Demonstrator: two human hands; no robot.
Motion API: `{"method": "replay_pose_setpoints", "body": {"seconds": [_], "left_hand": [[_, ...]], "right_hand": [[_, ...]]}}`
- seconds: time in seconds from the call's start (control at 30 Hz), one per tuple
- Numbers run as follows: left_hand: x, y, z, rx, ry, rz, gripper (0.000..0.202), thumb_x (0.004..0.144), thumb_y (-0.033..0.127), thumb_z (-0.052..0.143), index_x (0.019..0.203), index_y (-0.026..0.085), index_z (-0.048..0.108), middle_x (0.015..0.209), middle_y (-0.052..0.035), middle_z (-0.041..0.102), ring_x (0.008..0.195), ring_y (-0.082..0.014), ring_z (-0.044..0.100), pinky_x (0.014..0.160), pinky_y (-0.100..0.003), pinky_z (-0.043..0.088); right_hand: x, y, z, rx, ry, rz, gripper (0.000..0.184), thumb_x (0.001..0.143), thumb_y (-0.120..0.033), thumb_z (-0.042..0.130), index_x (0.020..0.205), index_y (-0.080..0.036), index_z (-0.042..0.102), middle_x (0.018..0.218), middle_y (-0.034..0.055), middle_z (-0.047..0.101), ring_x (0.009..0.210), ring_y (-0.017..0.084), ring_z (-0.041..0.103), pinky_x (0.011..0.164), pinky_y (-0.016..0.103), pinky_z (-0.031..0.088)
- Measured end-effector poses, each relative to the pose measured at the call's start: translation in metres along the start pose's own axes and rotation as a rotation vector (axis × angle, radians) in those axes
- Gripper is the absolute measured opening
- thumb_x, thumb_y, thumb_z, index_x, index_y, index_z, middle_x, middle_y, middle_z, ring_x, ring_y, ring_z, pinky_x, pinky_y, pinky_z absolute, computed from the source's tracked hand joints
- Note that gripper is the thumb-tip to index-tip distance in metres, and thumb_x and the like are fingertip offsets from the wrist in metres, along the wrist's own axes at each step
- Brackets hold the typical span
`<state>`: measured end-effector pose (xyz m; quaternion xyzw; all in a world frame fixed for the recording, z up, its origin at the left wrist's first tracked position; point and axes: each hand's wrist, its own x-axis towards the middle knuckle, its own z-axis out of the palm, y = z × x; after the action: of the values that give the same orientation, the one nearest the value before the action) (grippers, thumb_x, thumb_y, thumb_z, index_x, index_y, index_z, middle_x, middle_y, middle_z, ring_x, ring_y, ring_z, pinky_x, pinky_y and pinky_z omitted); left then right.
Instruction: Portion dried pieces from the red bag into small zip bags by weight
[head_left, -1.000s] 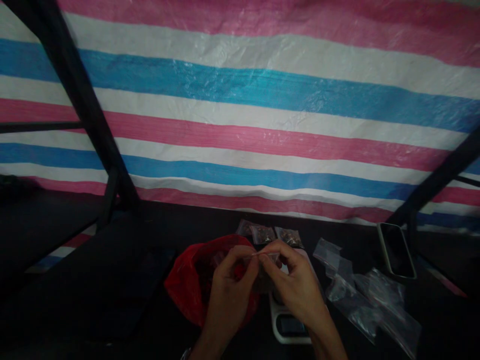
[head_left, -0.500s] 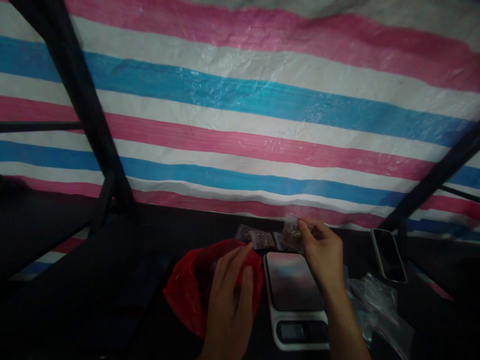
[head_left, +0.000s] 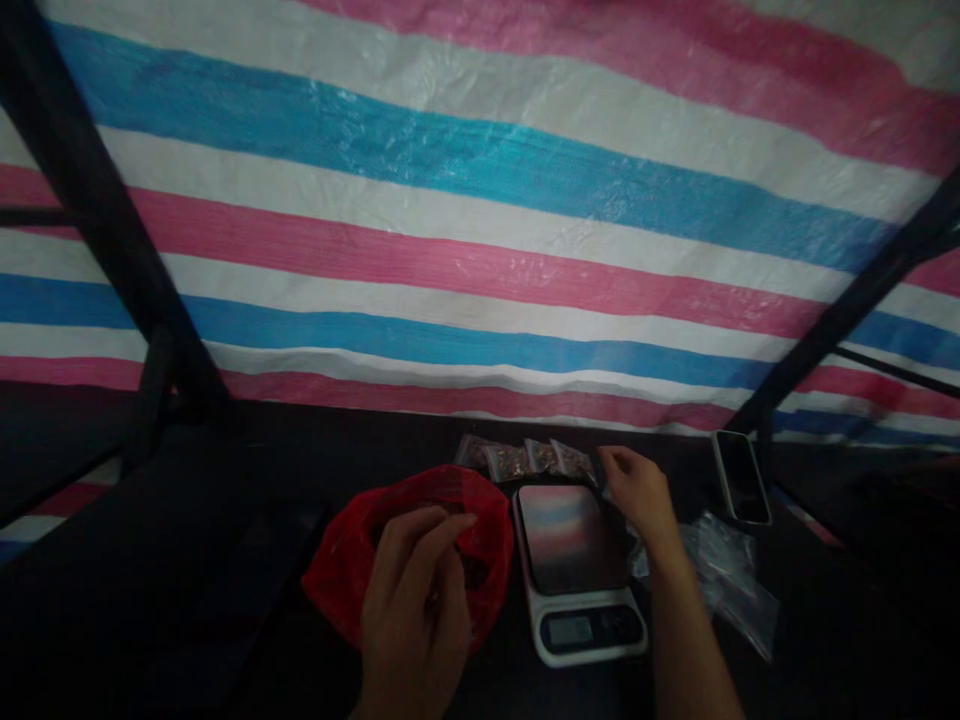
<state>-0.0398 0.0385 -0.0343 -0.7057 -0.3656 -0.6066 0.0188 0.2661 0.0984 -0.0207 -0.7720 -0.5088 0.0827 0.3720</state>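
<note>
My left hand [head_left: 416,600] hovers over the mouth of a red plastic bag [head_left: 341,565], its fingers loosely bent and apart with nothing visible in them. Dark contents show dimly inside the bag. Beyond the scale, my right hand [head_left: 637,490] is just right of a row of small zip bags, fingers slightly parted and seemingly empty. The nearest zip bag [head_left: 574,462] lies at the row's right end, filled with brownish bits. Several similar filled bags, one of them a zip bag [head_left: 508,463], lie to its left. Between my hands sits a white digital scale [head_left: 574,545] with a bare metal plate.
Clear empty plastic bags [head_left: 731,570] lie in a pile right of my right forearm. A phone [head_left: 741,478] rests near a dark frame post [head_left: 806,330]. Another post [head_left: 112,200] slants at the left. Striped sheeting [head_left: 480,220] hangs behind the black table [head_left: 300,450].
My right hand has laid the filled zip bag down at the right end of the row and let go. My left hand remains over the red bag. The view has shifted slightly.
</note>
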Motion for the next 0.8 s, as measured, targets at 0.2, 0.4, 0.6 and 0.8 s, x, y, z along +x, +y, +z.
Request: {"method": "replay_pose_setpoints", "body": {"seconds": [0.2,0.4,0.6,0.8], "left_hand": [[-0.004,0.003,-0.002,0.03,0.004,0.085,0.032,0.097,-0.003,0.054,0.114,0.019,0.067,0.105,-0.0041,0.062,0.094,-0.0116,0.065,0.085,-0.02,0.056],[0.002,0.015,0.004,-0.008,0.049,0.099,0.031,0.095,-0.006,0.053,0.108,0.02,0.066,0.098,-0.0032,0.063,0.09,-0.0121,0.065,0.083,-0.022,0.056],[-0.004,0.036,0.035,0.197,-0.142,0.169,0.054,0.103,0.035,0.064,0.149,0.012,0.051,0.139,-0.0188,0.066,0.128,-0.0317,0.062,0.106,-0.045,0.055],[-0.013,0.037,0.045,0.068,-0.185,0.153,0.041,0.107,0.034,0.054,0.144,0.016,0.054,0.132,-0.0118,0.074,0.128,-0.024,0.066,0.109,-0.035,0.055]], "right_hand": [[-0.015,0.036,-0.02,-0.016,-0.086,0.134,0.007,0.072,-0.025,0.075,0.068,-0.024,0.08,0.075,0.0069,0.082,0.081,0.028,0.079,0.078,0.033,0.057],[-0.022,0.022,-0.036,0.109,0.017,0.115,0.025,0.079,-0.046,0.076,0.077,-0.021,0.082,0.084,0.0105,0.083,0.089,0.03,0.078,0.079,0.035,0.058],[-0.075,-0.05,-0.051,0.621,-0.279,0.037,0.039,0.071,-0.055,0.087,0.077,-0.018,0.077,0.079,0.0055,0.077,0.075,0.02,0.069,0.069,0.029,0.052],[-0.116,-0.093,-0.045,0.843,-0.61,0.087,0.041,0.061,-0.049,0.097,0.07,-0.017,0.072,0.07,0.0006,0.072,0.066,0.014,0.061,0.065,0.026,0.048]]}}
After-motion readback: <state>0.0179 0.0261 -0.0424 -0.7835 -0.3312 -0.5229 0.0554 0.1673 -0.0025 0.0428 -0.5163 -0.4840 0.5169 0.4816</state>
